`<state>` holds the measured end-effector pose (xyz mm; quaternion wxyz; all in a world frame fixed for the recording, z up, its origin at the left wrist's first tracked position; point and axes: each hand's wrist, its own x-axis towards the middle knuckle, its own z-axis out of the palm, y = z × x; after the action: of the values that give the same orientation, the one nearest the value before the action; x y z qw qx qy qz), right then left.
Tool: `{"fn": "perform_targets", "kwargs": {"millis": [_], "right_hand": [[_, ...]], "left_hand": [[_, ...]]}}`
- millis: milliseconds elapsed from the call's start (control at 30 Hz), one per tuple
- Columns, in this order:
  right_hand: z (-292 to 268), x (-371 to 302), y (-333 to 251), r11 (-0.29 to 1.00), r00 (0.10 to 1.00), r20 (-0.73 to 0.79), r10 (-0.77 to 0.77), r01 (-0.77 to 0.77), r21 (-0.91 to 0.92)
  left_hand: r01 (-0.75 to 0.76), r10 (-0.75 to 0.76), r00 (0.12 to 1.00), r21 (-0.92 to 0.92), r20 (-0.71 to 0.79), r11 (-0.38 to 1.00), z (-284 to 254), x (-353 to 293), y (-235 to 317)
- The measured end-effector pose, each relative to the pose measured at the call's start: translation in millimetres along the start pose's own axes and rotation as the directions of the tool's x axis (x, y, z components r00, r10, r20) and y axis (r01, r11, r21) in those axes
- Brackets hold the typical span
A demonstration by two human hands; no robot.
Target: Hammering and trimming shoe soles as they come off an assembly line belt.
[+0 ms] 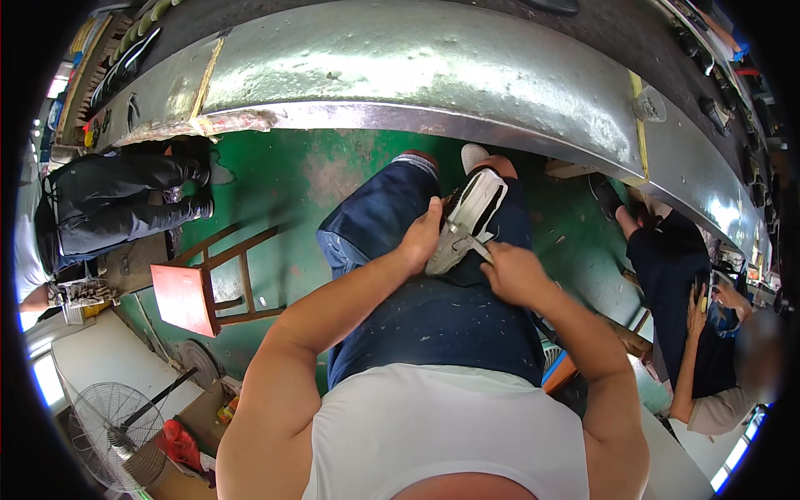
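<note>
A shoe [467, 218] with a white sole and black upper lies sole-up on my lap, over dark blue trousers. My left hand [421, 240] grips its left side near the heel. My right hand [515, 271] is closed around a small metal tool [480, 247] whose tip touches the sole's edge. Both forearms come in from the lower edge.
A long worn metal workbench [433, 75] curves across the top, above a green floor. A red wooden stool [200, 287] stands at the left, with a person in dark clothes seated beyond it. Another person sits at the right. A floor fan [108, 429] stands lower left.
</note>
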<state>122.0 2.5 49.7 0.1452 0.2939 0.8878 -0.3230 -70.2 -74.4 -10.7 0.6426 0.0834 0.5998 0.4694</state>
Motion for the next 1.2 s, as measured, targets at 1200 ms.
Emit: {"fn": "perform_targets", "kwargs": {"millis": [1200], "right_hand": [[-7,5,18,0.889,0.979,-0.188,0.077,0.018,0.457]], "left_hand": [[-0.265,0.257,0.958,0.747,0.130,0.610,-20,-7,-9]]}}
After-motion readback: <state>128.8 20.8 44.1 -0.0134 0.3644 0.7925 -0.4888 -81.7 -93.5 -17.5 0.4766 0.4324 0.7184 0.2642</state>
